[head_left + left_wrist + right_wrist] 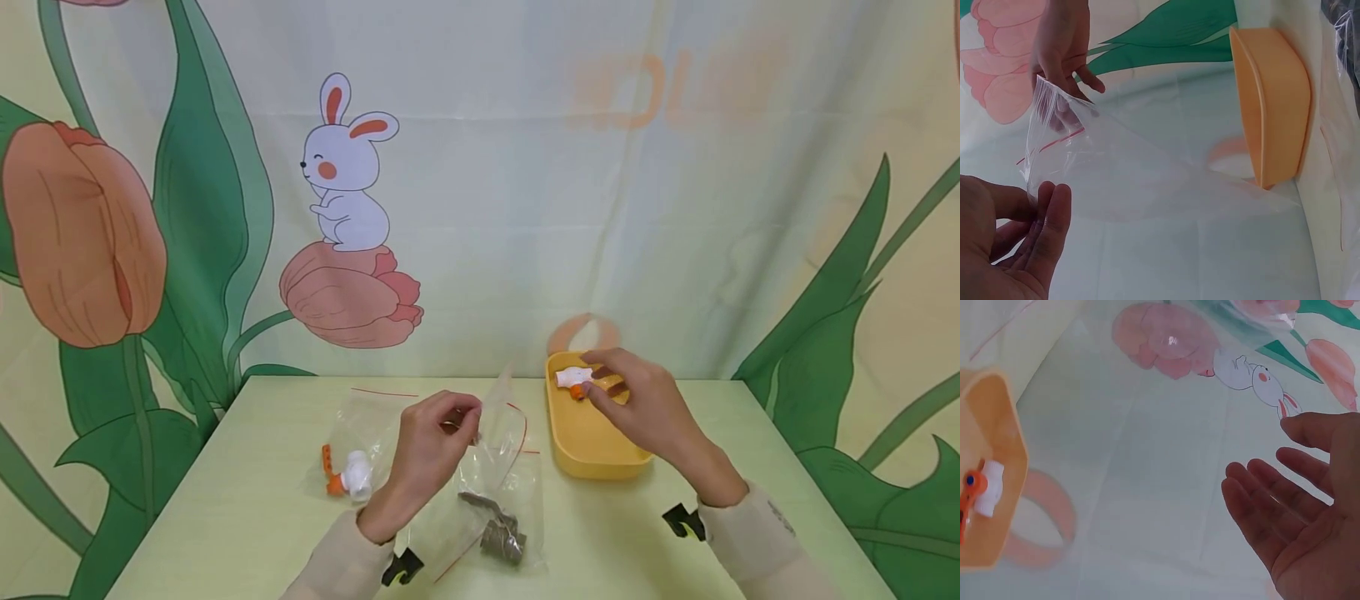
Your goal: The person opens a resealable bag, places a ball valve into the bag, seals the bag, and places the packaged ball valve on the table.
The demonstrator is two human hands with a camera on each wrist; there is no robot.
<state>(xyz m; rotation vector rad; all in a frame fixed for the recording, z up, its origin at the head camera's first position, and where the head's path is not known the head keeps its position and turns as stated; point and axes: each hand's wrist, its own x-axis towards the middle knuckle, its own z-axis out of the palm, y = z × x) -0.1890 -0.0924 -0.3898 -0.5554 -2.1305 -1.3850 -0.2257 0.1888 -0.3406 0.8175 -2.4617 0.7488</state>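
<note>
My left hand [438,433] pinches the rim of a clear zip bag [1129,175] between thumb and fingers, holding it up over the table. The bag looks empty in the left wrist view. My right hand [648,404] is held above the yellow bin [600,468], fingers spread and nothing between them; in the left wrist view its fingers overlap the bag's mouth. A white pipe valve [989,490] with an orange handle lies inside the bin. Below my left hand, a grey pipe valve [504,540] lies in a clear bag on the table.
Another white valve [358,475] with an orange handle lies left of my left hand, with a clear zip bag [367,421] around it. A printed cloth [480,208] with tulips and a rabbit hangs behind the pale table [247,500].
</note>
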